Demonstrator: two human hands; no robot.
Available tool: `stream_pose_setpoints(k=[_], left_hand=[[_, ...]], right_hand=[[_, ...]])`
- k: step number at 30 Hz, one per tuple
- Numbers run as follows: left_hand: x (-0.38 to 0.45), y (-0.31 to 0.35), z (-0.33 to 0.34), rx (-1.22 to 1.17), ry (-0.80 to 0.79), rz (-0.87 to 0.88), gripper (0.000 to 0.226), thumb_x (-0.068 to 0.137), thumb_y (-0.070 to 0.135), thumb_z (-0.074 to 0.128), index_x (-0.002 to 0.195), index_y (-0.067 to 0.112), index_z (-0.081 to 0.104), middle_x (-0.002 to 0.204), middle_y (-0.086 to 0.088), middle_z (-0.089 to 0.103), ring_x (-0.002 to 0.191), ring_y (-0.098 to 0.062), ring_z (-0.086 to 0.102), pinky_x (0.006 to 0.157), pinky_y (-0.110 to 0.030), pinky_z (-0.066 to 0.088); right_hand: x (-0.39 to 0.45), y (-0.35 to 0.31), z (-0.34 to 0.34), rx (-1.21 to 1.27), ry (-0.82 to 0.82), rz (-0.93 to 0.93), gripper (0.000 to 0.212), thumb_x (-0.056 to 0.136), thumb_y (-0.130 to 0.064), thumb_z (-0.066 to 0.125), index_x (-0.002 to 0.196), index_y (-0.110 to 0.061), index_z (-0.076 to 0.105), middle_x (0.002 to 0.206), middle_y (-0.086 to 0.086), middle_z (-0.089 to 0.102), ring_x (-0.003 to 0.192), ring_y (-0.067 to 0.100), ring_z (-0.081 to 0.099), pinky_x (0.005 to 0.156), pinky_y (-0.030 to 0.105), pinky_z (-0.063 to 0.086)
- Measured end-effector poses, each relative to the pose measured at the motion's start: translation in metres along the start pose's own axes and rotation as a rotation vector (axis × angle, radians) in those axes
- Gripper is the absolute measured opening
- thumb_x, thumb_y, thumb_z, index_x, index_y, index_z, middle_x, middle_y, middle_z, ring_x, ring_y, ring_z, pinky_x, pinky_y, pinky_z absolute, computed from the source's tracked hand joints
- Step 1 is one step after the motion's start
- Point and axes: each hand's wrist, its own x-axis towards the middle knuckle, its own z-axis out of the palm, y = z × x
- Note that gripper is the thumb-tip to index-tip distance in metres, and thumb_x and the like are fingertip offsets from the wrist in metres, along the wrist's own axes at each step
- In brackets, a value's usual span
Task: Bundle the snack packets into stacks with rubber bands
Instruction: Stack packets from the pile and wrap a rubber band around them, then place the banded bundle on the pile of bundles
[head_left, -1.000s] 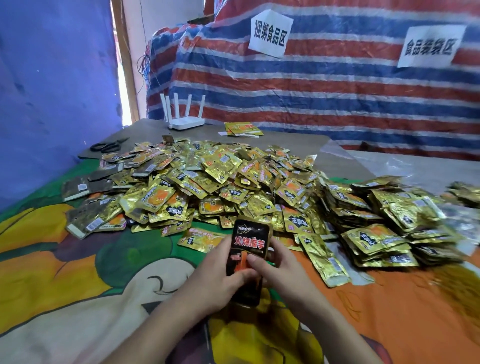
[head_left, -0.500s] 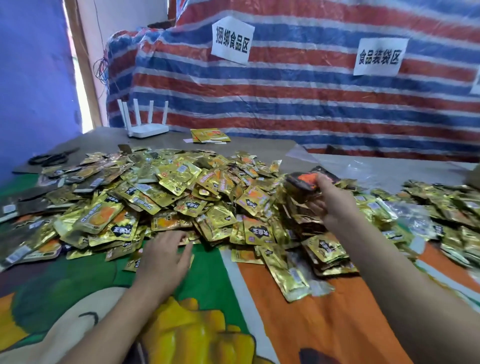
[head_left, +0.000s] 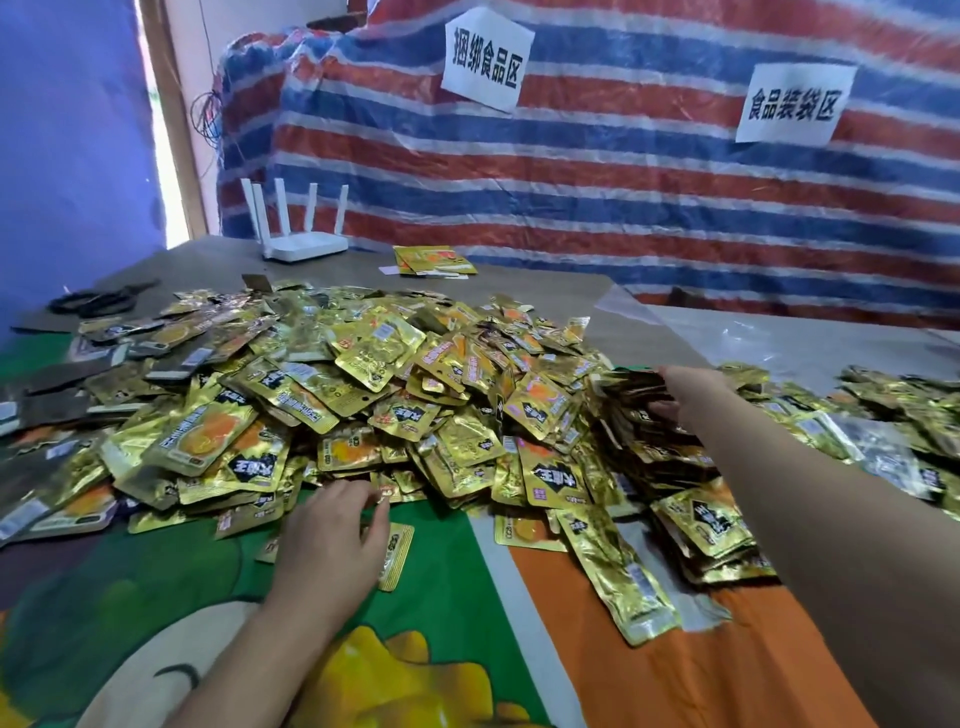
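A big heap of loose gold snack packets (head_left: 363, 395) covers the middle of the table. To its right lie several bundled stacks (head_left: 701, 530). My right hand (head_left: 688, 389) reaches over these stacks and grips a dark banded bundle of packets (head_left: 631, 384), thumb on top, fingers under it; the bundle touches the stacks below. At the heap's near edge my left hand (head_left: 332, 535) rests with spread fingers on a single loose packet (head_left: 397, 553) lying on the cartoon-printed cloth (head_left: 441, 623).
Black scissors (head_left: 98, 301) lie at the far left. A white router (head_left: 301, 244) and a few packets (head_left: 431, 260) sit at the back. Clear plastic bags (head_left: 753, 332) lie far right. A striped tarp (head_left: 623, 182) with paper signs stands behind.
Both hands held the bundle near me a second ago. My right hand carried it right and lowered it onto the stacks; my left hand moved forward onto a loose packet.
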Motion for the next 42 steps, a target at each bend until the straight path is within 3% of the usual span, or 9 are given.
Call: stream_pose_setpoints(k=[5, 9, 12, 14, 17, 20, 28, 37, 42], left_hand=[[-0.003, -0.003, 0.000, -0.025, 0.019, 0.010, 0.008, 0.094, 0.024, 0.060, 0.091, 0.020, 0.066, 0.078, 0.014, 0.051, 0.073, -0.008, 0.048, 0.064, -0.029, 0.039], [-0.003, -0.005, 0.000, -0.035, 0.033, 0.019, 0.009, 0.095, 0.025, 0.058, 0.089, 0.021, 0.064, 0.078, 0.013, 0.051, 0.073, -0.010, 0.048, 0.065, -0.030, 0.038], [-0.003, -0.006, 0.001, -0.018, 0.025, 0.021, 0.012, 0.096, 0.027, 0.055, 0.093, 0.021, 0.064, 0.082, 0.010, 0.055, 0.077, -0.012, 0.050, 0.069, -0.031, 0.041], [-0.003, -0.007, 0.002, 0.006, 0.017, 0.016, 0.014, 0.097, 0.026, 0.052, 0.097, 0.020, 0.065, 0.089, 0.009, 0.059, 0.082, -0.013, 0.051, 0.075, -0.032, 0.044], [-0.001, -0.009, 0.001, 0.024, 0.011, -0.006, 0.020, 0.097, 0.019, 0.048, 0.105, 0.021, 0.066, 0.099, 0.007, 0.063, 0.092, -0.014, 0.054, 0.086, -0.035, 0.045], [0.002, -0.015, -0.001, 0.034, -0.014, -0.054, 0.028, 0.093, 0.011, 0.048, 0.111, 0.020, 0.067, 0.106, 0.005, 0.067, 0.098, -0.017, 0.058, 0.090, -0.038, 0.048], [0.001, -0.014, -0.010, 0.153, -0.184, -0.014, 0.036, 0.093, 0.018, 0.045, 0.123, 0.026, 0.062, 0.122, 0.006, 0.063, 0.112, -0.017, 0.055, 0.101, -0.037, 0.040], [0.003, -0.014, -0.045, 0.186, -0.520, -0.003, 0.056, 0.098, 0.025, 0.056, 0.150, 0.028, 0.036, 0.153, 0.001, 0.040, 0.138, -0.021, 0.040, 0.112, -0.034, 0.034], [0.012, -0.015, -0.059, 0.334, -0.550, 0.108, 0.056, 0.088, 0.044, 0.068, 0.138, 0.028, 0.047, 0.126, 0.002, 0.047, 0.120, -0.018, 0.042, 0.105, -0.035, 0.038]], right_hand=[[-0.002, 0.004, -0.002, -0.086, 0.023, 0.013, 0.058, 0.085, -0.013, 0.079, 0.132, -0.001, 0.047, 0.140, 0.014, 0.052, 0.060, 0.028, 0.066, 0.070, 0.039, 0.062], [-0.013, 0.005, -0.003, -0.039, 0.030, -0.003, 0.051, 0.091, -0.010, 0.071, 0.135, 0.000, 0.046, 0.127, 0.013, 0.059, 0.058, 0.023, 0.067, 0.064, 0.035, 0.060], [-0.045, 0.001, 0.004, 0.031, 0.080, -0.052, 0.037, 0.096, -0.009, 0.055, 0.131, 0.001, 0.048, 0.095, 0.011, 0.064, 0.061, 0.017, 0.067, 0.059, 0.029, 0.054], [-0.081, 0.005, 0.015, 0.006, 0.059, -0.182, 0.028, 0.097, -0.012, 0.052, 0.123, -0.002, 0.052, 0.091, 0.009, 0.061, 0.068, 0.019, 0.067, 0.054, 0.028, 0.050], [-0.144, 0.048, 0.033, -0.191, -0.208, -0.478, 0.011, 0.095, -0.016, 0.055, 0.093, -0.006, 0.060, 0.084, 0.009, 0.062, 0.066, 0.017, 0.058, 0.054, 0.029, 0.046], [-0.201, 0.107, 0.041, -0.418, -0.417, -0.748, 0.021, 0.093, -0.020, 0.060, 0.072, -0.018, 0.058, 0.064, -0.001, 0.058, 0.053, 0.003, 0.051, 0.046, 0.016, 0.040], [-0.239, 0.176, 0.042, -0.796, -0.450, -1.154, 0.022, 0.096, -0.034, 0.053, 0.079, -0.021, 0.048, 0.071, -0.004, 0.054, 0.065, 0.017, 0.051, 0.056, 0.034, 0.038], [-0.236, 0.174, 0.045, -0.806, -0.432, -1.077, 0.020, 0.097, -0.033, 0.046, 0.083, -0.018, 0.048, 0.075, -0.003, 0.053, 0.069, 0.020, 0.051, 0.058, 0.033, 0.028], [-0.239, 0.174, 0.045, -0.839, -0.418, -1.046, 0.019, 0.098, -0.032, 0.044, 0.083, -0.020, 0.043, 0.072, -0.006, 0.044, 0.073, 0.022, 0.053, 0.059, 0.034, 0.027]])
